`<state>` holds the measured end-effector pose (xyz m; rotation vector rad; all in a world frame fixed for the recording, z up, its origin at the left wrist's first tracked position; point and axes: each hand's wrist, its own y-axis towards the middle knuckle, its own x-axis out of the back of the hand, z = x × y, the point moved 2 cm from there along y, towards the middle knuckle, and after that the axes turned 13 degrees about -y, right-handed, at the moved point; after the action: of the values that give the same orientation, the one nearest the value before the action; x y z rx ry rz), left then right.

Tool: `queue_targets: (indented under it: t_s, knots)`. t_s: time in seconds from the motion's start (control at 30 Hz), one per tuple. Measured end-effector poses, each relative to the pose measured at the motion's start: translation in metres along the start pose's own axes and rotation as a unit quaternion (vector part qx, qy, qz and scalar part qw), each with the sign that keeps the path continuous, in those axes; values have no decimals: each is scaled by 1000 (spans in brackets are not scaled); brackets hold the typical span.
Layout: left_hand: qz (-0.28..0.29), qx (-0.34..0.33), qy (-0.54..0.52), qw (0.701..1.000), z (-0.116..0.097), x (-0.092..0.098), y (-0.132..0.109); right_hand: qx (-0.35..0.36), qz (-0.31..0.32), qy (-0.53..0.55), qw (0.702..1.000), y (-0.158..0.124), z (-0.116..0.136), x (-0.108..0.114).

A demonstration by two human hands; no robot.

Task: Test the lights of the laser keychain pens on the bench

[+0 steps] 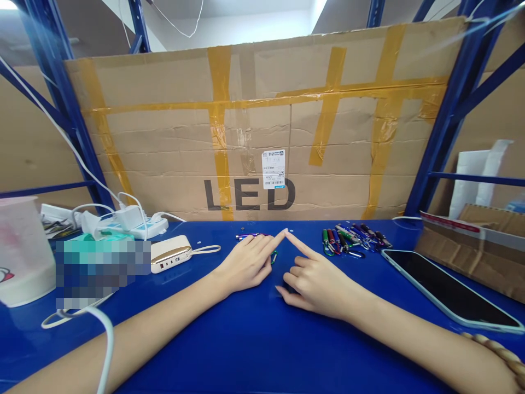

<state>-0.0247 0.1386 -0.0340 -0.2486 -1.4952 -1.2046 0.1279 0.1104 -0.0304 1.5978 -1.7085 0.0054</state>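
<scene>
The index fingertips of my two hands meet near the back of the blue table. My left hand (249, 261) lies palm down, fingers stretched out, partly covering a small purple metallic tube (247, 237). A green carabiner clip (274, 256) peeks out beside its fingers; what else lies under the palm is hidden. My right hand (314, 279) points with its index finger, the other fingers loosely curled and the thumb apart, with nothing held. To its right lies a pile of small coloured metallic tubes with carabiner clips (356, 238).
A phone (447, 287) lies on the right, beside an open cardboard box (471, 249). On the left are a power bank (171, 253), a power strip (158, 225), cables and a white cup (25, 257). A large taped cardboard sheet (172, 148) stands behind the table.
</scene>
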Motion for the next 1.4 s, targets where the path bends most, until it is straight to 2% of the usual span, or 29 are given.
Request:
queue_targets:
  t_s: [0.23, 0.4, 0.57, 0.7, 0.93, 1.1, 1.17, 1.27, 1.4]
  knots:
    - [14, 214, 57, 975, 9, -3, -2, -32, -73, -3, 997, -3, -12, 2]
    - [46, 273, 16, 961, 14, -8, -4, -38, -76, 19, 996, -2, -12, 8]
    - [47, 246, -57, 966, 17, -10, -5, -58, -53, 91, 993, -3, -12, 6]
    - [42, 219, -96, 970, 18, -10, -5, -100, -40, 176, 978, -5, -14, 2]
    - [33, 180, -155, 971, 17, -10, -3, -186, -47, 349, 917, -4, -14, -6]
    - [88, 97, -195, 972, 12, -7, 0, -227, -23, 432, 873, -2, -14, -10]
    - [106, 77, -192, 973, 10, -5, 2, -228, -25, 430, 873, -3, -15, -11]
    - [117, 83, -182, 973, 8, -4, 4, -222, -19, 395, 891, -5, -15, -13]
    - [120, 90, -183, 972, 8, -3, 3, -209, 56, 353, 910, -7, -14, -18]
